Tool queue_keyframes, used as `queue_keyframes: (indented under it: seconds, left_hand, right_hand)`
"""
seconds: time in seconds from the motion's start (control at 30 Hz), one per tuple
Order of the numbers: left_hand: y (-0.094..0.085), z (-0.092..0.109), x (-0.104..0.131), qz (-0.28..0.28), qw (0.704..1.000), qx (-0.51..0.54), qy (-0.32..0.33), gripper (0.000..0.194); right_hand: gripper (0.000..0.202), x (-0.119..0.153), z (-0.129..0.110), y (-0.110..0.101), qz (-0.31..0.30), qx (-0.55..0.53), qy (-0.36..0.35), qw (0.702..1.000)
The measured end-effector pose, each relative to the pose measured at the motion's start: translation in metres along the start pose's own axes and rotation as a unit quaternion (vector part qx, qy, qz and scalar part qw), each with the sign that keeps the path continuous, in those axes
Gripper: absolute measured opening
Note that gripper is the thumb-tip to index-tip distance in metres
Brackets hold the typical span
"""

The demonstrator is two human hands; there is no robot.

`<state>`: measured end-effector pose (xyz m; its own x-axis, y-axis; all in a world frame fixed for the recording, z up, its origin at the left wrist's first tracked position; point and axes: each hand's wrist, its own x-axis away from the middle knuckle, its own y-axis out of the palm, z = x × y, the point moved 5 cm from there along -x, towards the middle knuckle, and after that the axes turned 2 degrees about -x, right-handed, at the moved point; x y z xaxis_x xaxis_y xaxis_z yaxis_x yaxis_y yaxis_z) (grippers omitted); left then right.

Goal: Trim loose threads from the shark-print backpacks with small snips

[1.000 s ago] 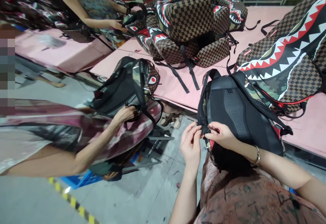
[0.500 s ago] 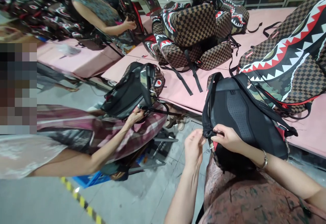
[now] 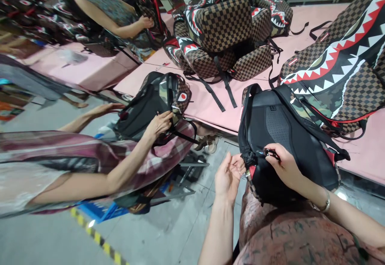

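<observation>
A black padded backpack (image 3: 255, 114) rests against my lap and the table edge, its back panel and shoulder straps facing up. My right hand (image 3: 284, 164) is closed around small black thread snips (image 3: 272, 154), whose tip points left over the pack's lower side. At that side a bunched black strap (image 3: 248, 157) sticks out. Beside the strap is my left hand (image 3: 230, 174), palm partly turned up, fingers loosely curled and thumb apart. Its fingertips are at the strap's edge; whether they touch it I cannot tell.
A large checkered shark-mouth backpack (image 3: 331, 72) lies on the pink table (image 3: 303, 44) at right. Several more backpacks (image 3: 227, 24) are piled behind. To my left, a co-worker's hand (image 3: 159, 126) works on another black backpack (image 3: 144, 108). A further person (image 3: 111, 14) stands beyond.
My right hand has drawn back to the right from the strap, showing the snips. My left hand's fingers have loosened from their pinch at the strap. The co-worker's hand has shifted up the other pack.
</observation>
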<state>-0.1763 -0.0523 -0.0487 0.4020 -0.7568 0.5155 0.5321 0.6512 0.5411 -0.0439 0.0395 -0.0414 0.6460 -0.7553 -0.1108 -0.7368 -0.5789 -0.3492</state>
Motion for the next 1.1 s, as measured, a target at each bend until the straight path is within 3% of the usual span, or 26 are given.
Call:
queue_keyframes:
  seconds: [0.17, 0.4, 0.47, 0.53, 0.63, 0.77, 0.93, 1.0, 1.1]
  left_hand:
    - [0.004, -0.005, 0.002, -0.003, 0.997, 0.077, -0.025, 0.026]
    - [0.007, -0.017, 0.004, 0.037, 0.995, 0.084, -0.033, 0.015]
    - [0.009, -0.019, 0.003, 0.035, 0.997, 0.067, -0.014, 0.01]
    - [0.013, -0.019, 0.002, 0.022, 0.999, 0.039, 0.003, 0.013]
    - [0.016, -0.019, -0.001, 0.022, 0.999, -0.003, 0.033, 0.019]
    - [0.016, -0.021, -0.006, 0.043, 0.992, -0.097, 0.068, 0.026]
    - [0.013, -0.014, -0.009, 0.092, 0.943, -0.258, 0.19, 0.022]
    - [0.012, -0.015, -0.012, 0.087, 0.95, -0.239, 0.183, 0.021]
    - [0.011, -0.022, -0.015, 0.067, 0.985, -0.127, 0.1, 0.021]
  right_hand:
    - [0.017, 0.0, -0.014, -0.007, 0.029, 0.082, -0.07, 0.994]
    - [0.018, -0.024, -0.027, 0.024, -0.025, 0.022, -0.11, 0.993]
    - [0.016, -0.029, -0.021, 0.028, -0.006, -0.014, -0.065, 0.998]
    - [0.014, -0.032, -0.009, 0.03, 0.02, -0.064, 0.034, 0.997]
    - [0.023, -0.034, 0.007, 0.031, 0.027, -0.176, 0.143, 0.973]
    - [0.027, -0.036, 0.013, 0.024, 0.036, -0.234, 0.168, 0.957]
    - [0.03, -0.037, 0.009, 0.021, 0.023, -0.246, 0.185, 0.951]
    - [0.033, -0.039, 0.006, 0.022, 0.014, -0.262, 0.187, 0.947]
    - [0.038, -0.041, 0.009, 0.02, 0.03, -0.282, 0.198, 0.938]
